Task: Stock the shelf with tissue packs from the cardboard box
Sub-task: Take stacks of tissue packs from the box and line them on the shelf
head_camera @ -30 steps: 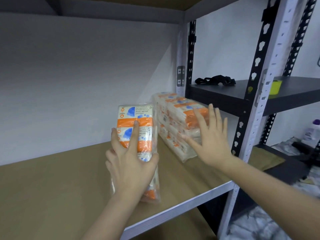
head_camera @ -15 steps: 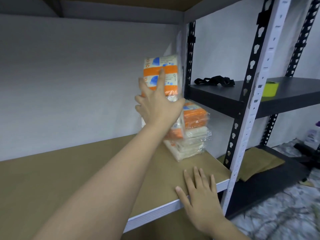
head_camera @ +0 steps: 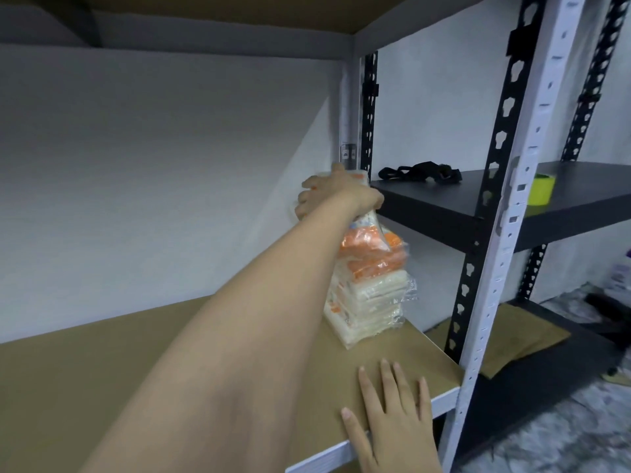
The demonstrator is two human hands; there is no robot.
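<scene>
My left hand [head_camera: 333, 196] reaches deep into the shelf and grips an orange-and-white tissue pack [head_camera: 367, 230], tilted over the top of the stack. That stack of tissue packs [head_camera: 370, 302] in clear wrap stands at the back right corner of the brown shelf board [head_camera: 102, 377]. My right hand [head_camera: 392, 418] lies flat, fingers straight, on the board's front edge near the white upright. The cardboard box is out of view.
A white slotted upright [head_camera: 505, 233] stands right of the stack. The neighbouring dark shelf [head_camera: 563, 203] carries a black strap [head_camera: 420, 170] and a yellow-green tape roll [head_camera: 541, 189]. Brown cardboard [head_camera: 519, 343] lies on its lower level.
My left hand carried the pack from the shelf's middle up and back to the stack's top, then lowered it there. My right hand left the stack and settled flat on the front edge.
</scene>
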